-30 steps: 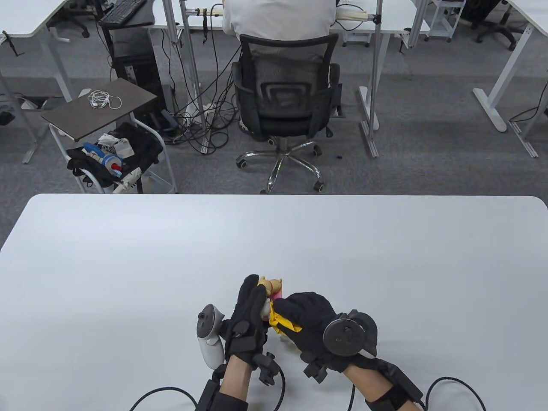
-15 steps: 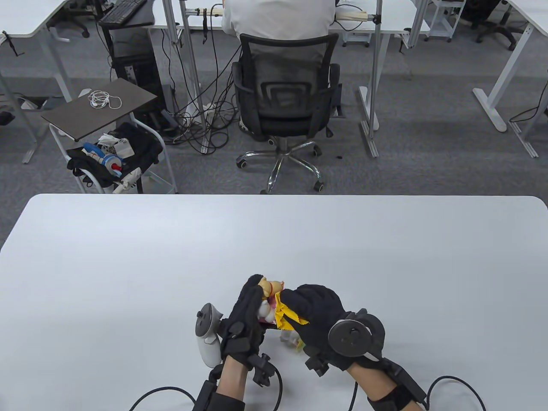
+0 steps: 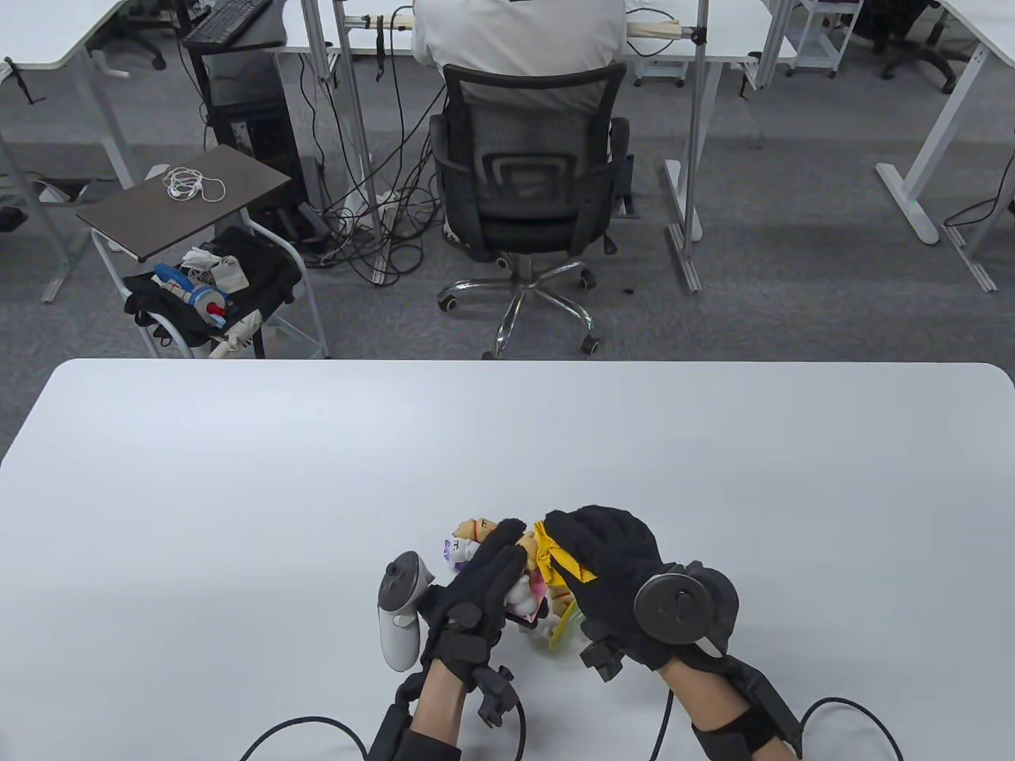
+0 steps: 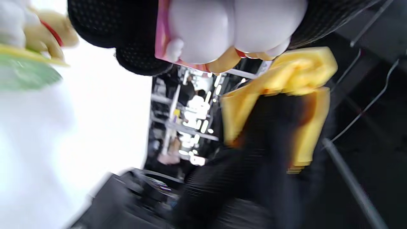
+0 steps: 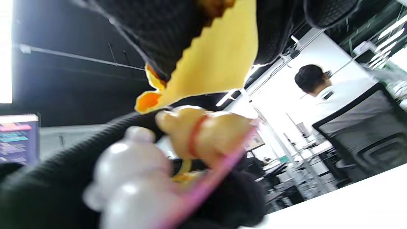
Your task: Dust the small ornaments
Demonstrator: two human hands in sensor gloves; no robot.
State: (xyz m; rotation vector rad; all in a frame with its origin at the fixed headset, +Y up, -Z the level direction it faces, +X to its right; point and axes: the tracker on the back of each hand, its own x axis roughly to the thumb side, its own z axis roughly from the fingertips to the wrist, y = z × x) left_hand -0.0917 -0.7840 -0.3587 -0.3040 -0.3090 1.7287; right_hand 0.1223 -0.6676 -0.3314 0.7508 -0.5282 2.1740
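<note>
My left hand (image 3: 496, 559) grips a small ornament (image 3: 468, 539), white and tan animal figures on a pink base, and holds it above the white table (image 3: 238, 491). The left wrist view shows the ornament (image 4: 229, 28) close up, as does the right wrist view (image 5: 206, 133). My right hand (image 3: 575, 543) holds a yellow cloth (image 3: 555, 559) against the ornament's right side. The cloth also shows in the left wrist view (image 4: 279, 82) and the right wrist view (image 5: 216, 60). A second ornament (image 3: 561, 626) with a green and yellow base stands on the table under my hands; it also shows in the left wrist view (image 4: 28, 60).
Beyond the table's far edge stands an office chair (image 3: 527, 182) with a seated person (image 3: 519, 36). A small cart (image 3: 186, 198) with a bag is at the far left. Cables trail from both wrists at the near edge.
My left hand has turned and tilted the ornament to the right. Both hands have shifted a little right, and the right hand has moved the cloth further up along it.
</note>
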